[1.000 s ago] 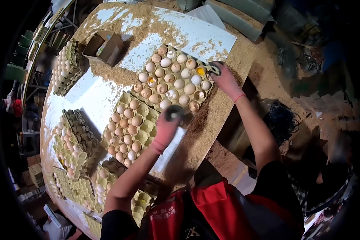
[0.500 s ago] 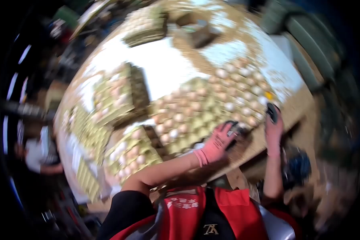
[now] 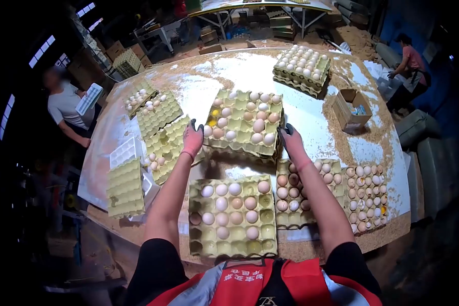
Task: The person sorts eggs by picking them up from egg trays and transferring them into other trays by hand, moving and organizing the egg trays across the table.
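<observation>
Far left, a co-worker [image 3: 69,104] stands beside the table [image 3: 94,178], which bears partly filled trays [image 3: 160,113]. Next, the person's left hand [image 3: 193,138], gloved and partly open, grips the left edge of the egg-tray stack [image 3: 246,136] at mid-table; its hidden fingertips prevent judging how far they reach beneath. The stack lies beyond a near tray [image 3: 232,206], eggs upward, its near edge slanting slightly down rightward. Nearly square, it seems marginally longer from hand to hand, though foreshortening leaves this axis uncertain. The right hand [image 3: 292,143], likewise partly open, grips the opposite edge. The step in hand appears to be two-handed handling of the stack; any move calls for level, even support, given its loose eggs. Rightmost, fuller trays [image 3: 366,196] lie below an open carton [image 3: 351,113].
</observation>
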Motion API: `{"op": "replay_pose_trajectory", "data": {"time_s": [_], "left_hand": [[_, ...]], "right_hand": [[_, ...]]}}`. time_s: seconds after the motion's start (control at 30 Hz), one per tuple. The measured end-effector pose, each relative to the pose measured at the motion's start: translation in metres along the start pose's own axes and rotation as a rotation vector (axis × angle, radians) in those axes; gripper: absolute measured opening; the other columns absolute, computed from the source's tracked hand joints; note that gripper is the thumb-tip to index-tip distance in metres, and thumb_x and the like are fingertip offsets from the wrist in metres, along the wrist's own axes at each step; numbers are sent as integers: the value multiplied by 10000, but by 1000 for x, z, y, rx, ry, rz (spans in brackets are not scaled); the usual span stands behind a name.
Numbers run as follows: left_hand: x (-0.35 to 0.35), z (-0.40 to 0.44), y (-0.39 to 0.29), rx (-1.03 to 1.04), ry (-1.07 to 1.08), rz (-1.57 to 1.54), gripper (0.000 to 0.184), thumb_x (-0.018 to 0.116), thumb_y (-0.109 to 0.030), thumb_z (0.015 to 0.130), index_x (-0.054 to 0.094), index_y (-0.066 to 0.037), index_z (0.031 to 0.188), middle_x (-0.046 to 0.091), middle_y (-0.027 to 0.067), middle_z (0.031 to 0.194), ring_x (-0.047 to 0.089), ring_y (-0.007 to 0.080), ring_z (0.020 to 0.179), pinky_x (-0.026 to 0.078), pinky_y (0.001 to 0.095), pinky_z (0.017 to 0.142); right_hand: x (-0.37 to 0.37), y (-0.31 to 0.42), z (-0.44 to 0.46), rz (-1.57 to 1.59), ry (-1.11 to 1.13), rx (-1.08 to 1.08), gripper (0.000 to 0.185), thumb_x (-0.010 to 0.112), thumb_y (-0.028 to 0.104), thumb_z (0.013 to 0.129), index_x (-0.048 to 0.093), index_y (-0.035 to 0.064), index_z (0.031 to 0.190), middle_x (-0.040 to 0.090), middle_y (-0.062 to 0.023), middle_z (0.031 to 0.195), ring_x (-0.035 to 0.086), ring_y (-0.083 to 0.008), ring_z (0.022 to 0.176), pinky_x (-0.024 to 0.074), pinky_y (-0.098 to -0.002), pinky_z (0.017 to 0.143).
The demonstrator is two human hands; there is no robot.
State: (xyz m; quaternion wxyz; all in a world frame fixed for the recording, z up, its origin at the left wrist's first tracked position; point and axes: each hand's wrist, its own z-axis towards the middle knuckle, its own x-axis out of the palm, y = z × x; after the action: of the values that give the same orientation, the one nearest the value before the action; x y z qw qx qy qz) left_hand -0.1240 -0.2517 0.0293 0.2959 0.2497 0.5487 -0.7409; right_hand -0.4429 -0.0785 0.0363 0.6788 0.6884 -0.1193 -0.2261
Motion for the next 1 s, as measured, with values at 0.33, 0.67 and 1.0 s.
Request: {"op": "replay_pose_trajectory", "data": {"time_s": [0.33, 0.67, 1.0], "left_hand": [[20, 40, 22, -413, 612, -720, 421, 627, -495, 912, 638, -105, 1069, 574, -29, 844, 485, 74, 731, 410, 233, 644], [-6, 29, -28, -508, 876, -1326, 494, 442, -385, 1018, 458, -61, 1391, 588, 69, 1265, 603, 174, 1084, 495, 349, 958], [-20, -5, -117, -208, 738, -924, 536, 541, -367, 982, 477, -37, 1400, 570, 71, 1300, 528, 154, 1186, 414, 288, 1010]], "right_hand": [[27, -25, 84, 385, 113, 261, 354, 645, 335, 929, 657, 16, 1082, 657, -26, 921, 611, -133, 809, 500, -278, 715], [21, -9, 65, 767, 151, 245, 360, 644, 226, 931, 549, 18, 1209, 620, -55, 1040, 616, -149, 913, 539, -302, 801], [-62, 11, 1, 1129, 227, 247, 440, 659, 254, 921, 526, 77, 1301, 611, -58, 1168, 620, -172, 1027, 547, -339, 864]]}}
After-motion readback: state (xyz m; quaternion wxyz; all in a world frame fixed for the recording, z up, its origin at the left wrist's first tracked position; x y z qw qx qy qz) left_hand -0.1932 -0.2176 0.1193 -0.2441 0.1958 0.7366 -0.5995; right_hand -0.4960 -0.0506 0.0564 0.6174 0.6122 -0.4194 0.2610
